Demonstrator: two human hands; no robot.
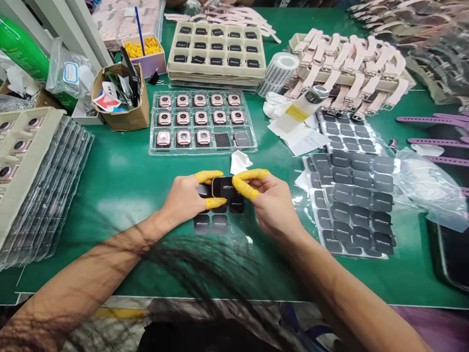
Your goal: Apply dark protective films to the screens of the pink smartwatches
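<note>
A watch face with a black screen label (223,187) is held level between both hands over the green table. My left hand (186,198), with yellow finger covers on thumb and index finger, grips its left side. My right hand (269,198), also with yellow covers, pinches its right edge. Below the hands, black square labels (220,224) lie on the table, some partly hidden by the fingers. Just beyond, a crumpled white wipe (241,162) lies before a clear tray (198,152) of pink watch cases, with one compartment showing only dark lining.
Stacked trays (34,142) stand at the left, beside a cardboard box (126,117) of tools. Sheets of black labels (351,205) lie at the right. Farther back are a stacked beige tray (216,73), a label roll (280,68), a bottle (300,110) and pink straps (351,73).
</note>
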